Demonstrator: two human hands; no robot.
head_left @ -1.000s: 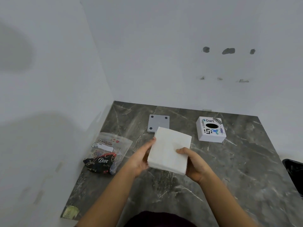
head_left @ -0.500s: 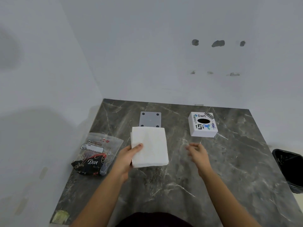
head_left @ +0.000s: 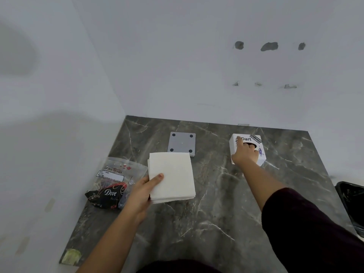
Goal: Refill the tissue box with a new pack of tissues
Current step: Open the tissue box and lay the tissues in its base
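Left hand (head_left: 140, 194) pinches the tissue stack (head_left: 171, 177) on the bench (head_left: 226, 213), grip closed on it; right hand (head_left: 245, 154) grips the tissue box (head_left: 261, 157), fingers in its opening

Pale grey-white walls (head_left: 177, 56) meeting in a corner at the far left of a dark grey marble table (head_left: 216, 223), veined with thin white lines. Three dark chipped holes (head_left: 269, 46) in a row high on the back wall, three smaller scuffs (head_left: 258, 84) in a row below them. Soft, even light, with faint broad shadows on the left wall. A yellowish smear (head_left: 71, 256) at the near left corner of the table. Pushed tight against both walls, the table fills the corner. At the right edge, below table height, part of a black bin (head_left: 352, 203) with a shiny liner.
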